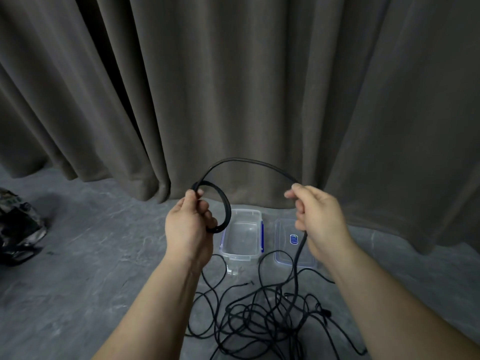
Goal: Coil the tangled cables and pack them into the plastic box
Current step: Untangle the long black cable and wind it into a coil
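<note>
Plainly, a winding job is under way, with both hands raised above the floor.

Left hand: the left hand [188, 224] grips a small coil [220, 209] of black cable, fingers and thumb curled round the stacked turns, so I judge the loops are being kept from springing apart while more is added.

Right hand: the right hand [318, 219] pinches the same cable further along, fingers curled on it. It is held apart from the left, which looks meant to form the next turn.

Arch: between the hands the cable [249, 162] rises in a bow, slack enough to be laid onto the coil.

Tail: below the right hand the cable hangs down to the tangled cables [262, 315] on the floor, so each turn has to be drawn out of that heap. A snag there seems likely.

Plastic box: the plastic box [242, 252] sits on the floor just beyond the tangle, open and holding no cable, directly below the hands. It is probably set there so a finished coil can be dropped straight in.

Lid: the lid [283, 255] lies flat just beside the box on its right, out of the opening.

Progress: early, I would say; only a few turns are wound, and most of the cable is loose on the floor.

Surroundings: a grey curtain [233, 87] hangs behind, and a dark bag [18, 227] lies well apart at the left.
</note>
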